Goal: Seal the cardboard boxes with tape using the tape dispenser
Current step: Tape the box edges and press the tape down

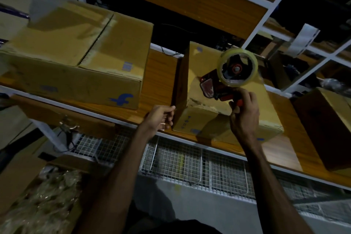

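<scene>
Currently the right hand (245,114) is wrapped firmly around the orange handle of the tape dispenser (226,80), fingers curled fully about the grip. The dispenser sits directly above that hand, its front end down on the top face of the small cardboard box (205,118), with the clear tape roll (237,67) standing up behind it, farther from the hand. The box lies under and beyond the right hand on the wooden shelf (161,74).

The left hand (161,118) is loosely curled, fingers bent inward and holding nothing. Its fingertips sit at the near left edge of the small box; whether they actually touch the cardboard cannot be told.

Beyond and to the left of the left hand, a large cardboard box (76,57) rests on the same shelf, flaps closed, a blue logo on its near side. Below both forearms, a white wire mesh panel (190,159) runs under the shelf edge.
</scene>
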### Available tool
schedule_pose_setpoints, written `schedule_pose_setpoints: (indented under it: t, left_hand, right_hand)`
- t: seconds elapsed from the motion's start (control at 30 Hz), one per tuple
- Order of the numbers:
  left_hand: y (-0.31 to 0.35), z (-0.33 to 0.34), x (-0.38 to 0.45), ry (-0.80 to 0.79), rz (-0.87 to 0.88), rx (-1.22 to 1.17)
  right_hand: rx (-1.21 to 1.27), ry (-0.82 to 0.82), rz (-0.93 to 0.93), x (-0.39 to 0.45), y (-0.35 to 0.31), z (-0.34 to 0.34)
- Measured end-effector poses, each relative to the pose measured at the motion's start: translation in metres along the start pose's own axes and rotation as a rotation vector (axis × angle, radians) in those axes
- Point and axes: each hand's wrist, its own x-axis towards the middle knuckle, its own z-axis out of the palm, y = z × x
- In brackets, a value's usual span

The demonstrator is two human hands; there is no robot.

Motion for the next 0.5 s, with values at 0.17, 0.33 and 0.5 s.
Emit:
schedule_pose_setpoints:
  t: [0.17,0.33,0.5]
  left_hand:
    - [-0.012,0.015,0.000,-0.009,-0.040,0.017]
    - [-0.011,0.021,0.002,0.036,-0.035,0.072]
    - [-0.013,0.021,0.001,0.074,-0.065,0.060]
  right_hand:
    - [0.003,-0.057,0.042,-0.011,0.014,0.006]
    - [0.010,-0.117,0.033,-0.021,0.015,0.005]
    - [0.008,-0.130,-0.001,-0.024,0.012,0.003]
